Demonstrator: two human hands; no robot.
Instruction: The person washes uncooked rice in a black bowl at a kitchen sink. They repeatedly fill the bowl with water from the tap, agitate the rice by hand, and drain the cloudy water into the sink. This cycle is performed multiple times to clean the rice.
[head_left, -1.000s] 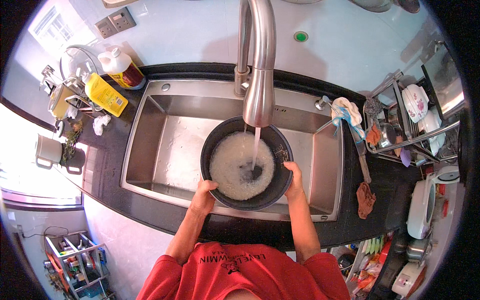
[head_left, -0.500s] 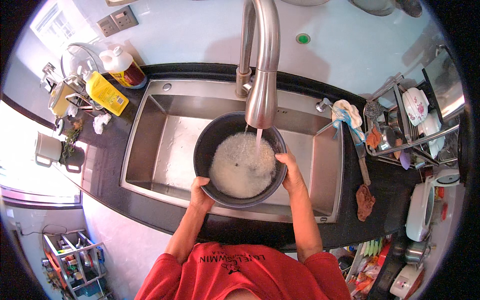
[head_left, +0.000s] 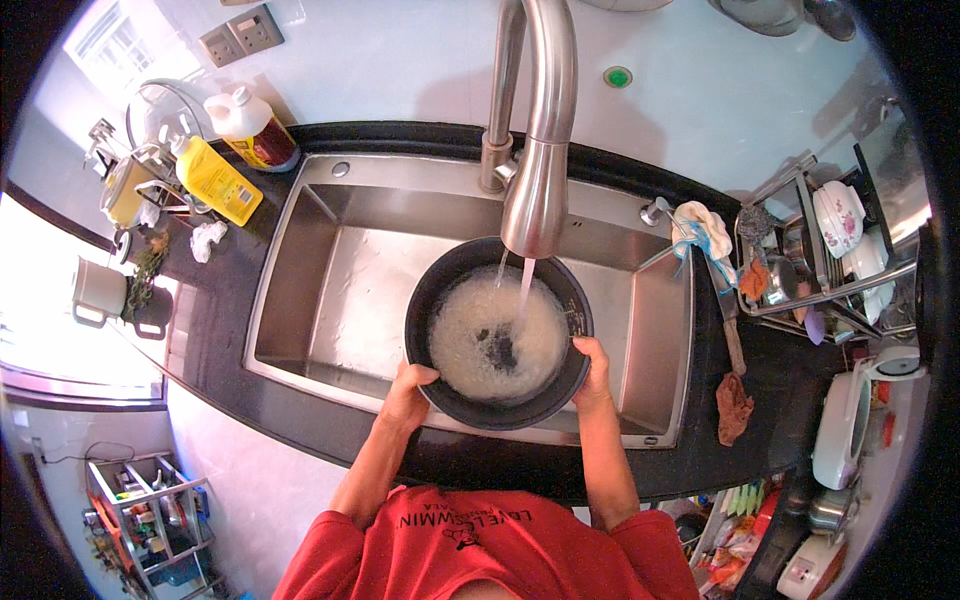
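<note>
A dark rice cooker inner pot (head_left: 420,330) is held over the sink between both my hands. Rice (head_left: 465,345) in cloudy water covers most of its bottom, with a dark bare patch near the middle. Water streams into it from the faucet (head_left: 536,200), whose spout hangs over the pot's far rim. My left hand (head_left: 405,395) grips the near left rim, thumb on top. On the right side, my right hand (head_left: 592,370) holds the rim the same way. The fingers under the pot are hidden.
A steel sink (head_left: 360,290) surrounds the pot. Left on the black counter stand a yellow bottle (head_left: 218,180) and a large jug (head_left: 255,130). To the right are a cloth (head_left: 700,228), a knife (head_left: 733,345), a brown rag (head_left: 733,408) and a dish rack (head_left: 840,285).
The pot has shifted slightly nearer to me and to the right in the picture. My right hand sits lower along the rim. The dark patch in the rice has grown.
</note>
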